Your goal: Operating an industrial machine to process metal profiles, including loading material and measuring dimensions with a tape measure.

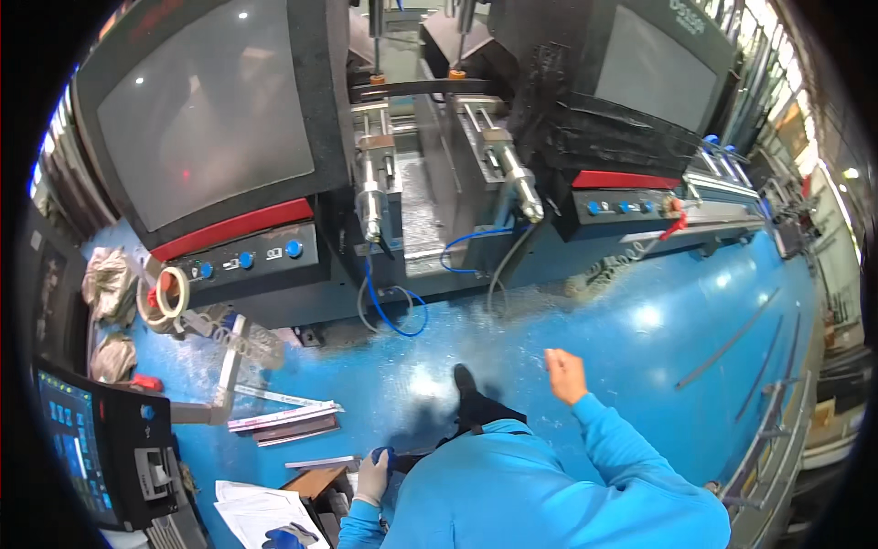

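L hand (370,479), in a pale glove, is low by the person's side, just L of the blue top (512,489). Blue shows at its fingers; can't tell if that's glove coating or a held item, so its grip is unclear. R hand (565,376) is out over the blue floor (631,375), well apart from the machine, fingers curled in; can't tell if the grip is fully closed or has anything inside.

Nearest the L hand: brown board (317,479), just to its left, w/ white papers (249,514) beyond, lower L. Blue-and-grey glove (291,536) is at the papers' lower edge. Farther up, long thin strips (285,421), some white, some dark, lie near each other.

Dark shoe (465,377) is fwd, btwn the hands. Ahead: machine w/ 2 metal cylinders (371,199), approx. side by side, and blue hose (398,331) looping below. Big grey panel (201,110) on L, w/ red trim & blue knobs (246,260) under it; similar smaller panel (654,69) on R. Tape roll (186,298) hangs by the L knobs. Lit screen (78,448) far L.
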{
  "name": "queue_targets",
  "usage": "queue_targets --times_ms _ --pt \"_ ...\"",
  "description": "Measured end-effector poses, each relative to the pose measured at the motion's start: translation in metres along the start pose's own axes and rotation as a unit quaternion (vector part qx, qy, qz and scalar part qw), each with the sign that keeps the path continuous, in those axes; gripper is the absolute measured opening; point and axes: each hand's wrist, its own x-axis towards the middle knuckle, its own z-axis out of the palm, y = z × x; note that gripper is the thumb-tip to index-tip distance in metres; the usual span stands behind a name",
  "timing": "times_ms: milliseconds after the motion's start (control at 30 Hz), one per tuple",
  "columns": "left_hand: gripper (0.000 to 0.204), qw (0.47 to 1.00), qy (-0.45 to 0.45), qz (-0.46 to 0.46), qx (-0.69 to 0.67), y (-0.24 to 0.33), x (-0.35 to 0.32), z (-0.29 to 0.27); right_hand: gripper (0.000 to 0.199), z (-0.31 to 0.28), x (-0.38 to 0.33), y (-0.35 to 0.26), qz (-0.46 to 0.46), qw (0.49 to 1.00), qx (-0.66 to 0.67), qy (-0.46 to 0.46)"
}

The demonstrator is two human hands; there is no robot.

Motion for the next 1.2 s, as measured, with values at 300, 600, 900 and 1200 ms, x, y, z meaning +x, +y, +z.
queue_targets --times_ms 300,600,900,1200 --pt "0.03 0.995 0.051 -0.052 -0.073 0.032 0.062 0.076 0.018 0.013 0.124 -0.058 -0.109 0.973 0.136 -0.15" --pt "0.036 1.0 -0.018 0.019 0.0 0.288 0.09 0.112 0.01 0.002 0.167 -0.072 -0.195 0.892 0.253 -0.319" --pt "0.043 0.909 -0.083 0.303 0.274 0.546 0.139 0.031 0.004 -0.045 0.207 -0.067 -0.215 0.853 0.328 -0.345" --pt "0.036 0.769 0.077 0.432 0.465 0.636 0.283 -0.058 0.02 -0.144 0.272 -0.158 -0.346 0.892 0.135 -0.256"
